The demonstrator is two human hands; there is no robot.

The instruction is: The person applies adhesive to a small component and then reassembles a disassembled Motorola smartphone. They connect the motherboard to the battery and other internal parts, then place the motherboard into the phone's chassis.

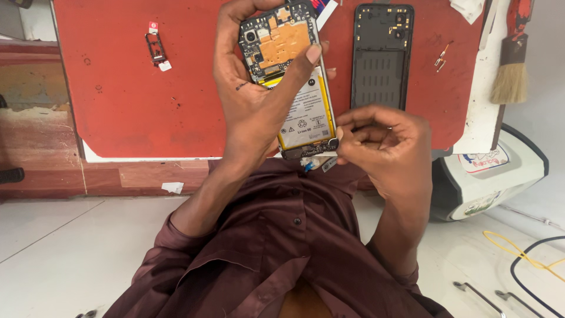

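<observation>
A red work mat [135, 88] covers the bench and is the largest item in view. On it, to the right, lies a dark phone back cover [381, 56], inner side up and well apart from the hands. A brush [511, 65] with pale bristles rests at the mat's right edge. A small card tray [156, 47] lies near the mat's top left, and a few tiny metal parts [441, 58] sit right of the back cover.

The opened phone [291, 76] is held above the mat's lower middle, its circuit board and yellow-edged battery exposed. The left hand [250, 88] is clamped around its upper half, thumb pressed across the face, fingers wrapped behind.

The right hand [382, 141] is at the phone's lower end, fingertips pinched together against the bottom edge. Whether they hold a tool or a part cannot be told; the fingers hide it.

Judgement: work at the bottom edge calls for a steady hold with no thumb pressure on the battery, and small, controlled force from the pinching fingers, since the connectors there look delicate.
</observation>
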